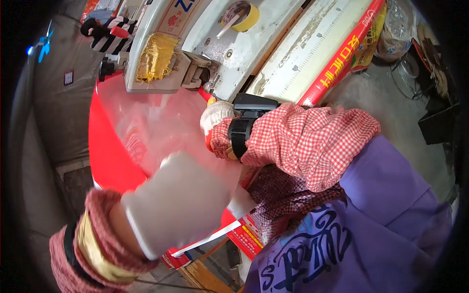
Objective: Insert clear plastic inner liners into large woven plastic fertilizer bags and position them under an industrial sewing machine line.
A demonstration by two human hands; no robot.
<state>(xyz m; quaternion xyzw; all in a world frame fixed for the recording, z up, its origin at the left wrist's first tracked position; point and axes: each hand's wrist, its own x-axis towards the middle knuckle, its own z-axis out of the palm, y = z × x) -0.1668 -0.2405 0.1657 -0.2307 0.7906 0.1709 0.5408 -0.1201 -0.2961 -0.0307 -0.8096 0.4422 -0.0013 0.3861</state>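
Note:
A large red sack [105,146] with a cloudy clear plastic liner [163,112] stands open in front of me. My left hand [176,205], in a pale glove and smeared by motion, is over the sack's near side; its fingers cannot be made out. My right hand [218,116], in a white glove with a bare fingertip showing, is bent in at the sewing machine's [200,73] metal foot. Its fingers look closed on a red strip of the sack's edge, though the wrist hides part of them. A black strapped device [241,129] sits on my right wrist.
A yellow tape roll [246,19] with a white stick in it lies on the machine bed [273,29]. A folded yellow cloth [156,56] is fixed to the machine head. Red printed sacking [342,53] edges the white table [298,53]. Clear plastic bags [395,31] lie at the far right.

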